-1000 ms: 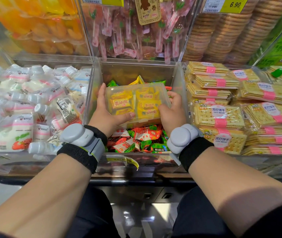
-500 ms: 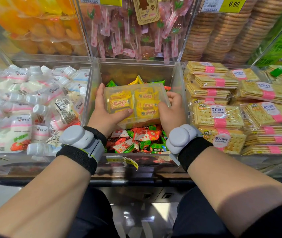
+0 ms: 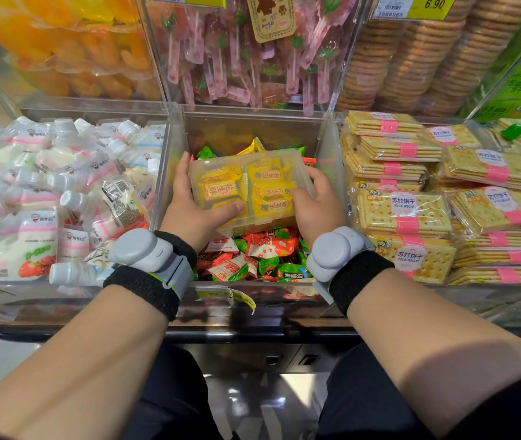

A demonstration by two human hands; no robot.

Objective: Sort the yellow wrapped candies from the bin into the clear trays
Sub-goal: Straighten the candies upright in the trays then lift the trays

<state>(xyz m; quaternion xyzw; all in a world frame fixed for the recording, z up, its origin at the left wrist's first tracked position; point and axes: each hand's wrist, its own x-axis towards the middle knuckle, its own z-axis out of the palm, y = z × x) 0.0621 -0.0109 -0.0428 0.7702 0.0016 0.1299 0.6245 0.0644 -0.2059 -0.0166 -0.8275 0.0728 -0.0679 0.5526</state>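
Fingers: left hand, right hand grip clear tray | yellow candies, red lettering

The clear tray is a flat, see-through plastic box. It is up in the air, just over the bin. The left grip holds its left side, with the thumb lying on top. The right grip holds its right side with curled fingers. Inside the tray lie the yellow wrapped candies, packed close side by side, with red writing on them. The bin is a big clear box. It holds a pile of red, green and white candies under the tray. One more yellow candy pokes up in the bin just behind the tray.
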